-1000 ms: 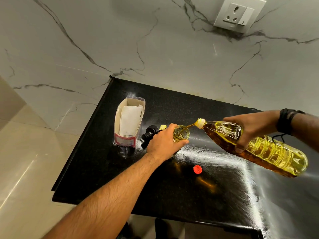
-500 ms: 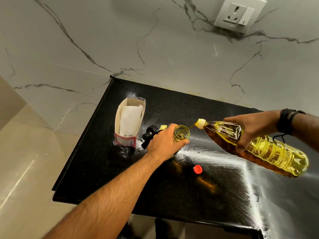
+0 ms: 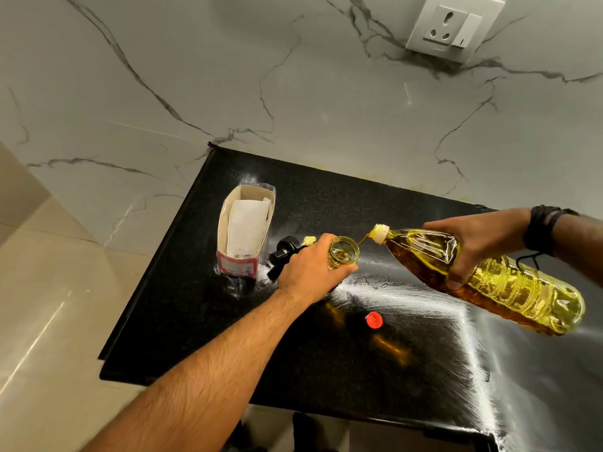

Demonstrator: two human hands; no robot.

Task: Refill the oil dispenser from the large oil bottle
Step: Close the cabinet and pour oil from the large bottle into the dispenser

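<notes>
The small glass oil dispenser (image 3: 343, 253) stands upright on the black counter (image 3: 359, 370) with its mouth open and some oil inside. My left hand (image 3: 310, 272) is wrapped around its body. My right hand (image 3: 473, 246) grips the large clear oil bottle (image 3: 509, 288) near its shoulder and holds it tilted, neck pointing left. A thin stream of golden oil runs from the bottle's yellow spout (image 3: 380, 232) into the dispenser's mouth. The dispenser's black pump top (image 3: 284, 254) lies on the counter just behind my left hand.
A red bottle cap (image 3: 374, 320) lies on the counter in front of the dispenser. An open carton (image 3: 244, 233) with white paper inside stands to the left. The marble wall carries a white socket (image 3: 452, 27) at upper right. The counter's left edge drops off.
The large bottle has eased very slightly down and right while the oil keeps flowing. My left hand and the dispenser have stayed in place.
</notes>
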